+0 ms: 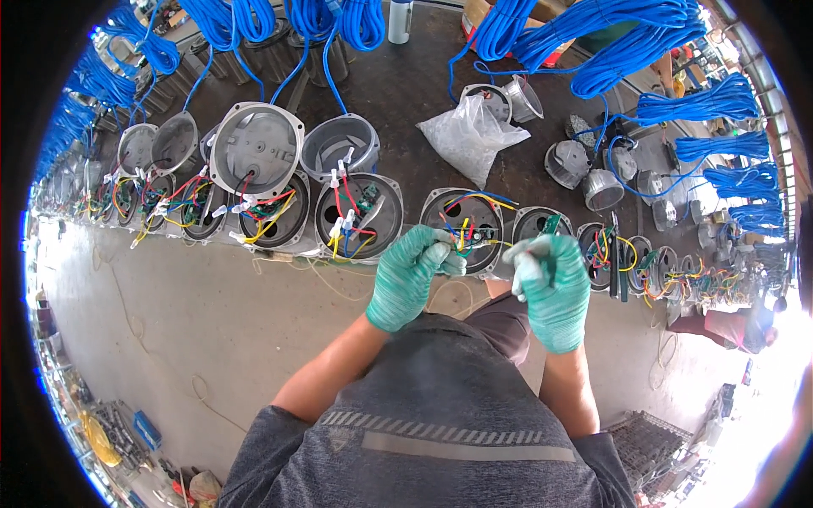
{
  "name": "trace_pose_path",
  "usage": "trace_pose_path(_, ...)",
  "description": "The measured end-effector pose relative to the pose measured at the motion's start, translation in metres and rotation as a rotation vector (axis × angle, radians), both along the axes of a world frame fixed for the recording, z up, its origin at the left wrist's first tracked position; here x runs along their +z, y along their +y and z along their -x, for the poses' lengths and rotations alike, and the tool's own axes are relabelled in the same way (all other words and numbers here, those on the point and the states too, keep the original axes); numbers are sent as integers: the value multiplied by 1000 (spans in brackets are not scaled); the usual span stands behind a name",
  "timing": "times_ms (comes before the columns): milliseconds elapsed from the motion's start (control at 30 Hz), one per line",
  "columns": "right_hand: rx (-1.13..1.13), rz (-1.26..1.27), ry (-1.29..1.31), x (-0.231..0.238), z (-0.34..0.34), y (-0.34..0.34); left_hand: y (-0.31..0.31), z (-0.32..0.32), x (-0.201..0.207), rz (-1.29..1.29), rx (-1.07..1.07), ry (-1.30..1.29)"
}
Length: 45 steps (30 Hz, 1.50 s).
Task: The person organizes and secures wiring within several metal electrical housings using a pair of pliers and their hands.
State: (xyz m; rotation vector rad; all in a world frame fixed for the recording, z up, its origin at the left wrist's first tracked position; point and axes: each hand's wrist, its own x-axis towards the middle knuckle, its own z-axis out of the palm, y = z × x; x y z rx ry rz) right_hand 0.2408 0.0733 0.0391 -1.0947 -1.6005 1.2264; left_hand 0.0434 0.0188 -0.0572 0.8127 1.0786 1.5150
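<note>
Both hands wear green-and-white knitted gloves. My left hand point(412, 275) pinches thin coloured wires point(458, 240) in front of an open round grey housing point(429, 213). Those wires come from the housing, and blue, yellow and red leads cross its inside. Right of it, my right hand point(550, 288) is raised with curled fingers before another round housing point(529, 218); what its fingertips hold, if anything, I cannot make out. To the left, an open housing point(326, 222) has a small green circuit board point(369, 197) and red wires with white connectors point(340, 227).
A clear plastic bag of small white pieces point(472, 135) lies behind the housings. Coils of blue cable point(593, 38) hang along the far side. Rows of wired housings line the dark bench point(398, 114) on both sides. A white cylinder point(400, 21) stands at the back.
</note>
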Motion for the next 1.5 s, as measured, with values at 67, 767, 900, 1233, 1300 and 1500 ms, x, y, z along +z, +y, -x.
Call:
trace_pose_path(67,51,-41,-260,-10,-13,-7,3,-3,2,-26,-12,52)
trace_pose_path(767,484,-311,-872,-24,-13,-5,-32,33,22,77,255,462)
trace_pose_path(900,124,-163,-588,-19,7,-8,-43,34,28,73,283,493)
trace_pose_path(1233,91,-640,-769,-46,36,1,-33,25,42,155,-13,432)
trace_pose_path(1300,-22,-462,-627,-44,29,-1,-32,26,42,150,7,423)
trace_pose_path(1500,-93,172,-231,-26,8,-8,-11,19,51,-107,42,801)
